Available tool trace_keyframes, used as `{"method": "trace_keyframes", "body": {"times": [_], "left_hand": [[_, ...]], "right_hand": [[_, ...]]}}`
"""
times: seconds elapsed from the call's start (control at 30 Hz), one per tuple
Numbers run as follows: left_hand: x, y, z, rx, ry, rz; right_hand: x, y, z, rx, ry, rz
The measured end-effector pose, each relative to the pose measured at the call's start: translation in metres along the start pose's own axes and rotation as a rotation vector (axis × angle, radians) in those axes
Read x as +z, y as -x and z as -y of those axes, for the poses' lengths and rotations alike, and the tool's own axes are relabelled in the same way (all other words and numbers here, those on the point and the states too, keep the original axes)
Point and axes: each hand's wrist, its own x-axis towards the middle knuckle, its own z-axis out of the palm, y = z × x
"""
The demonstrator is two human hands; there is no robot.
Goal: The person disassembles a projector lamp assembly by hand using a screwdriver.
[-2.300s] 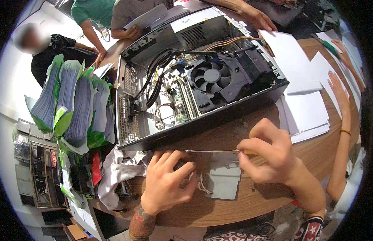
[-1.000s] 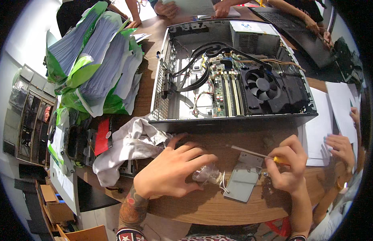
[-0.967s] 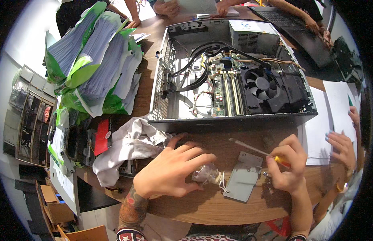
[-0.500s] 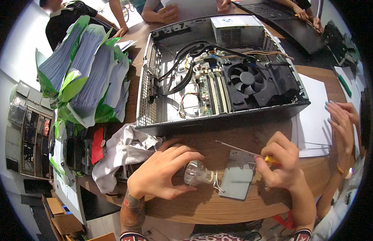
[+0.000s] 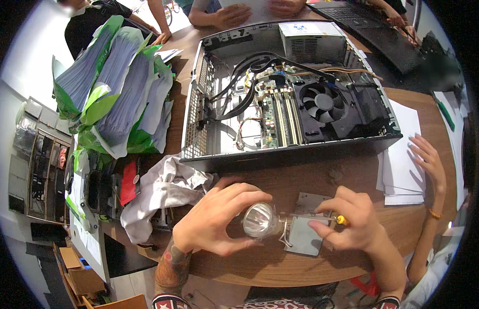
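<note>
A clear reflector lamp bulb (image 5: 260, 221) sits between the curved fingers and thumb of my left hand (image 5: 213, 219), its round front tilted upward. White wire leads (image 5: 287, 236) hang from its base beside a flat grey metal plate (image 5: 304, 238) on the table. In my right hand (image 5: 353, 221), thumb and fingers pinch a screwdriver with a short yellow handle (image 5: 342, 220). Its thin shaft runs left over the plate toward the bulb's base; whether the tip touches is blurred. An opened computer case (image 5: 291, 149) lies just beyond both hands.
Left of the case stand paper stacks (image 5: 121, 92) in green wrapping, with a white cloth (image 5: 162, 190) nearer me. White sheets (image 5: 404, 180) lie right, beside another person's hand (image 5: 427, 157). A black laptop (image 5: 373, 44) and other people's hands are at the far side.
The bulb's front has turned upward within my left hand. My right hand has lowered the screwdriver, bringing its shaft level with the bulb's base. The neighbour's hands at right have parted.
</note>
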Motion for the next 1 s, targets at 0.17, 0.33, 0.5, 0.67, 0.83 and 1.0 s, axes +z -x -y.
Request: {"method": "trace_keyframes", "body": {"times": [0.17,0.33,0.5,0.67,0.83,1.0], "left_hand": [[0.007,-0.001,0.003,0.105,-0.004,-0.080],[0.025,-0.003,-0.001,0.257,-0.055,-0.193],[0.032,-0.003,-0.001,0.301,0.029,-0.193],[0.018,0.009,0.003,0.336,0.011,-0.207],[-0.025,0.030,0.011,-0.011,-0.156,-0.193],[-0.017,0.041,0.029,-0.132,-0.303,-0.038]], "right_hand": [[0.010,-0.003,0.011,-0.116,0.049,0.033],[0.024,-0.002,0.009,-0.205,0.069,0.116],[0.031,0.001,0.001,-0.232,0.053,0.101],[0.034,-0.001,0.011,-0.215,0.098,0.115],[0.035,0.000,0.010,-0.169,0.174,0.033],[0.028,-0.004,0.015,-0.046,0.184,0.028]]}}
